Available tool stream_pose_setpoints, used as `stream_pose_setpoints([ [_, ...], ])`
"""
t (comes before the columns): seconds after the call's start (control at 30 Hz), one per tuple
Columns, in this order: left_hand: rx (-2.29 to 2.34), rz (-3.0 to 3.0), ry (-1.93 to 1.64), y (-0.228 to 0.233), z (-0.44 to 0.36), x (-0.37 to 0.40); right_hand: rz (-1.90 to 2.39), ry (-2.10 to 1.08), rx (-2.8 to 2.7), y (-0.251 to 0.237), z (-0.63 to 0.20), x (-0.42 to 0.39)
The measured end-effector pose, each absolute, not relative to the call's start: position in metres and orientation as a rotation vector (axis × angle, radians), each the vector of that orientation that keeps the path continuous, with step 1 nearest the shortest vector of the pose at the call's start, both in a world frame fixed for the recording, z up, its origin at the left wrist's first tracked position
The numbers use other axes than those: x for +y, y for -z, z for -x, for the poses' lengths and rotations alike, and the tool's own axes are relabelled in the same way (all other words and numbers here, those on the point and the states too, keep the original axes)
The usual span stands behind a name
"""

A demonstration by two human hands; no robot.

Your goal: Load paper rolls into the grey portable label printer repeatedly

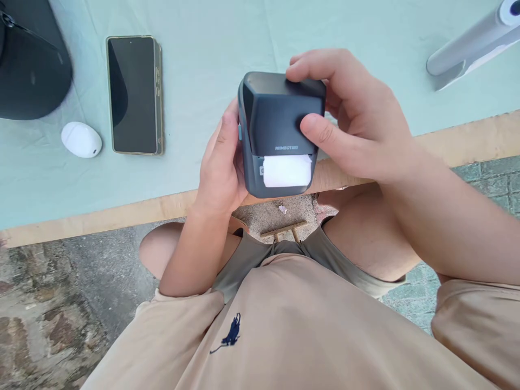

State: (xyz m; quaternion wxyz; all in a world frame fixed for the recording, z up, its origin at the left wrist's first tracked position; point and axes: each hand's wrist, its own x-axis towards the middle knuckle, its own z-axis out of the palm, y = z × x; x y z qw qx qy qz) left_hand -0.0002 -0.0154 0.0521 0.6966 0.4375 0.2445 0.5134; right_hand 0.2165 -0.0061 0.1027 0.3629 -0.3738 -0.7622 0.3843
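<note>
Gripped between both hands above the table edge (122, 214): a small dark label printer (280, 135). Left hand (221, 162) cradling its side for support; right hand (349, 119) wrapped over the top, thumb pressing the lid. White label (287, 170) protruding from the slot. Nearby, a phone (133, 95) and white earbud case (81, 140).

The worktop (227, 32) is covered by a pale green cloth, with a bare wooden edge left showing along the near side. On it are laid a dark phone (133, 95) face up, a small white oval case (80, 139) just beside it, a black cap (28, 65) at the far left, and a grey cylindrical device (471, 46) at the far right.
</note>
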Motion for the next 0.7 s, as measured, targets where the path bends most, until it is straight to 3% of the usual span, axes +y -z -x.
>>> stream_pose_setpoints([
  [0.7, 0.738, -0.934, -1.22, -0.061, -0.004, -0.017, 0.887, -0.901, -2.195, -0.112, -0.225, -0.008],
])
